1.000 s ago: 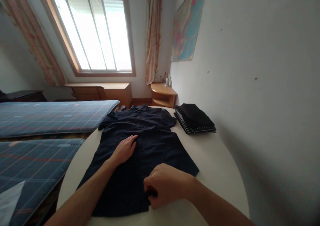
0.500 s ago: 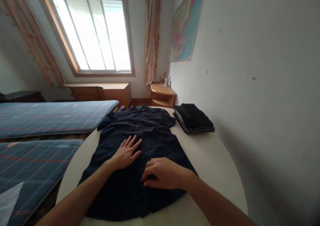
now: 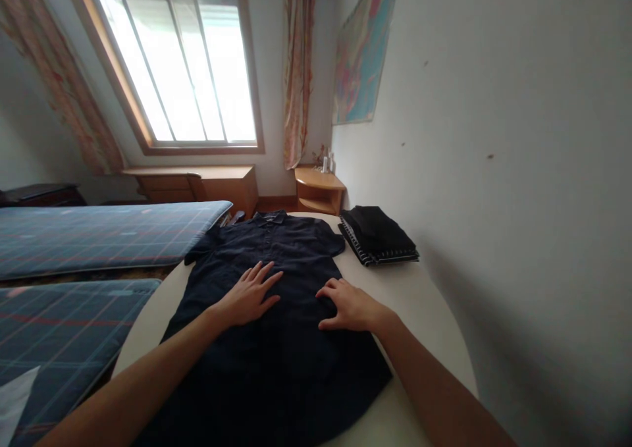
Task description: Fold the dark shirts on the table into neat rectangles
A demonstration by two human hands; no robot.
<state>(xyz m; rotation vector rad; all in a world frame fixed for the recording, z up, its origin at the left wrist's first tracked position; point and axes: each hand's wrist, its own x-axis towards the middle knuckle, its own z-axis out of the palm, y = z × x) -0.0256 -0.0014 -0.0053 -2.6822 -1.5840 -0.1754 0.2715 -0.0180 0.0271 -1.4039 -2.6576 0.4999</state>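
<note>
Your right hand [image 3: 348, 305] moved up the shirt [image 3: 296, 368], fingers parted, leaving the lower front spread out; your left hand [image 3: 247, 299] rested, fingers wide.

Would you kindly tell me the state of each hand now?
Left hand: open, holding nothing, spread over the dark shirt.
Right hand: open, loosely curved over it, apparently holding nothing.

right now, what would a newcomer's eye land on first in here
The bright window at upper left would likely catch the eye first. Next comes the dark navy shirt, spread on the pale table, the left hand and right hand over it. A black folded stack lies to the shirt's right.
</note>
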